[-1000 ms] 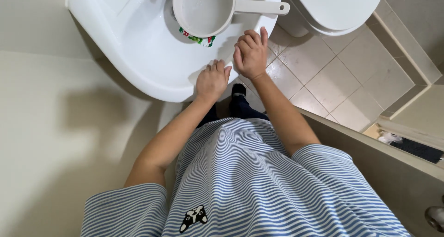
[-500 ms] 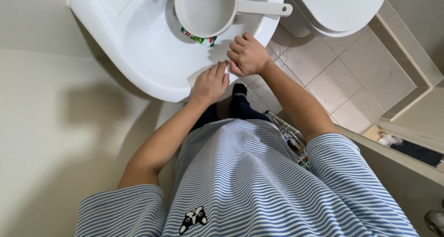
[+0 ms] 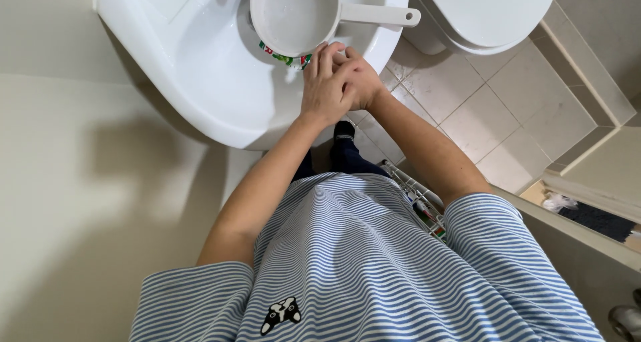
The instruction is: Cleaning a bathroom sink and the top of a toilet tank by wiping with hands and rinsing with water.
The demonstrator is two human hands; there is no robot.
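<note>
Both hands, the left hand (image 3: 325, 82) laid over the right hand (image 3: 360, 80), press together empty above the sink (image 3: 193, 68) rim, just beside the dipper (image 3: 294, 15) resting in the basin.

glossy white ceramic sink (image 3: 200, 82), smooth plastic dipper (image 3: 294, 15), matt floor tiles (image 3: 507, 102)

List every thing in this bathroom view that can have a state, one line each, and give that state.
white dipper: upright in the sink, holding cloudy water.
sink: partly filled by the dipper.
toilet lid: closed.
left hand: laid over the right hand.
right hand: pressed against the left, over the sink's rim.
</note>
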